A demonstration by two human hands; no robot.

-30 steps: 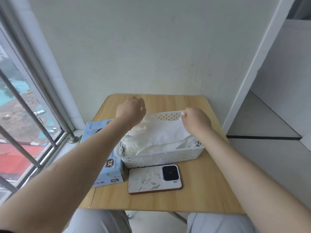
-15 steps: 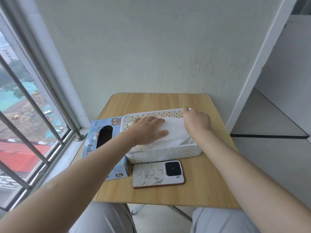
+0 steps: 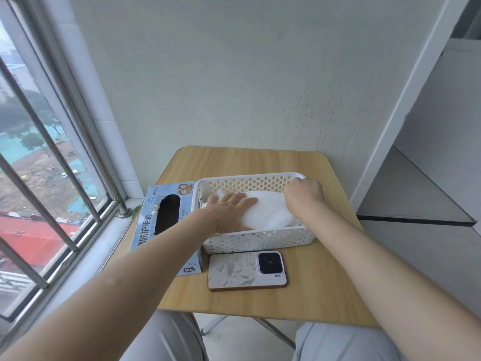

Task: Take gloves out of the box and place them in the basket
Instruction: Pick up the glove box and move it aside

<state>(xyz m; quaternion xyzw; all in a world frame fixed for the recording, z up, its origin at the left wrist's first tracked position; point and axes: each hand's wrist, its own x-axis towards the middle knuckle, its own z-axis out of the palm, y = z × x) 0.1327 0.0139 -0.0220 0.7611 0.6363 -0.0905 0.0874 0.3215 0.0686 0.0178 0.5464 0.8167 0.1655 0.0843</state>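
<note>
A white perforated basket [image 3: 260, 239] stands in the middle of the small wooden table [image 3: 325, 282]. White gloves [image 3: 270, 213] lie piled inside it. My left hand [image 3: 230, 211] presses flat on the left part of the pile with straight fingers. My right hand [image 3: 304, 195] is at the basket's far right corner, fingers curled down onto the gloves' edge; whether it pinches them is hidden. The light blue glove box [image 3: 156, 227] lies left of the basket, its dark oval opening facing up.
A phone [image 3: 247, 270] lies face down just in front of the basket. A barred window [image 3: 52, 165] and its sill run along the left. The wall stands right behind the table. My knees show under the table's near edge.
Both hands came down from holding a glove above the basket. The left hand opened and flattened onto the pile; the right hand sank to the basket's far right corner.
</note>
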